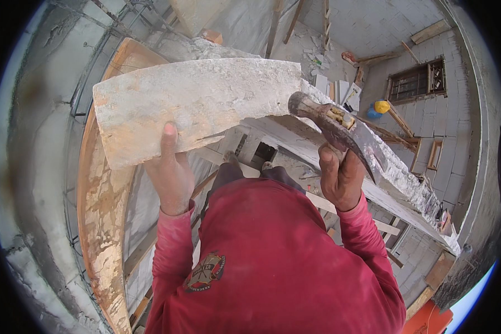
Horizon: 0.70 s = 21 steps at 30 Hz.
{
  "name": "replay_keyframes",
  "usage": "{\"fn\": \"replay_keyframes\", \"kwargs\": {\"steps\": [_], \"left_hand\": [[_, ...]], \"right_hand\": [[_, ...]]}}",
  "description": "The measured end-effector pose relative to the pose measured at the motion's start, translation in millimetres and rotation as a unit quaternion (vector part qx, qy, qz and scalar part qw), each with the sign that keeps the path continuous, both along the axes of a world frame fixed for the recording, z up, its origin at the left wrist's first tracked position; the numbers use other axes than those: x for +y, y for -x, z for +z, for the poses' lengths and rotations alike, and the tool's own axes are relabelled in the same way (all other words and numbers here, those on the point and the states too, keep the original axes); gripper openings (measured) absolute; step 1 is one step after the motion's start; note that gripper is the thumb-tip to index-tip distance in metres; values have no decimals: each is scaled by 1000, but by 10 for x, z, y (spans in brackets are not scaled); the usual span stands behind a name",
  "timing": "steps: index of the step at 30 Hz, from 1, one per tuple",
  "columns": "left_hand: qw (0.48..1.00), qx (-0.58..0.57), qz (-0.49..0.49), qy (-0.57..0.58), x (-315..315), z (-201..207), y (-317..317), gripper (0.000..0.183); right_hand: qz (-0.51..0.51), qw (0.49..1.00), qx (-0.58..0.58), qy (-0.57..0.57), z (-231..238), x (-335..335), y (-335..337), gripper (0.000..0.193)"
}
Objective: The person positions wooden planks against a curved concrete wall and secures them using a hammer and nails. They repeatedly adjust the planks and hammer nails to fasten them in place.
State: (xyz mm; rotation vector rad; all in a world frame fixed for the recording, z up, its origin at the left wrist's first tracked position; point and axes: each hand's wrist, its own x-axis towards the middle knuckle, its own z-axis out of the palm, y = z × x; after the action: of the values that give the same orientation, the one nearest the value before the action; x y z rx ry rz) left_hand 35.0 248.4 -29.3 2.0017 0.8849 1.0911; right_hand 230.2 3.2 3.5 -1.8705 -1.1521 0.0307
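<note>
My left hand [173, 178] grips the lower edge of a long whitish slab piece [189, 94], its thumb lying on the upper face. Tan stains mark the slab's left end, and its lower right edge is chipped and narrows toward the right. A worn claw hammer [325, 117] is in my right hand [341, 178], with the fingers closed round its handle, which they mostly hide. The hammer's striking face is near the slab's right end; whether they touch I cannot tell. Its dark claw curves down to the right of my fingers.
A curved tan board [108, 217] runs down the left, near steel bars. A rough white wall top [412, 195] slopes away right. Far below are a barred window [417, 80], a yellow object [382, 106] and timber pieces. An orange object [428, 320] sits lower right.
</note>
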Motion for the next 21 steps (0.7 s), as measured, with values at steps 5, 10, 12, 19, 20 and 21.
{"fn": "replay_keyframes", "kwargs": {"steps": [5,10,12,19,20,21], "left_hand": [[996,-1,58,67,192,536,86,40],[987,-155,20,-42,1020,1409,340,45],[982,-60,11,-181,1431,1753,406,45],[830,288,17,-476,2007,2399,135,65],[856,248,-6,-454,2018,2402,31,61],[880,201,-37,-429,2043,2362,-148,56]], "right_hand": [[-136,980,104,-103,-140,53,-153,29],[-178,959,184,-121,-180,181,-281,23],[-186,944,232,-143,-207,252,-281,26],[-192,940,247,-134,-435,261,-276,29],[-192,937,255,-142,-441,268,-264,29],[-200,934,258,-149,-460,277,-252,30]]}}
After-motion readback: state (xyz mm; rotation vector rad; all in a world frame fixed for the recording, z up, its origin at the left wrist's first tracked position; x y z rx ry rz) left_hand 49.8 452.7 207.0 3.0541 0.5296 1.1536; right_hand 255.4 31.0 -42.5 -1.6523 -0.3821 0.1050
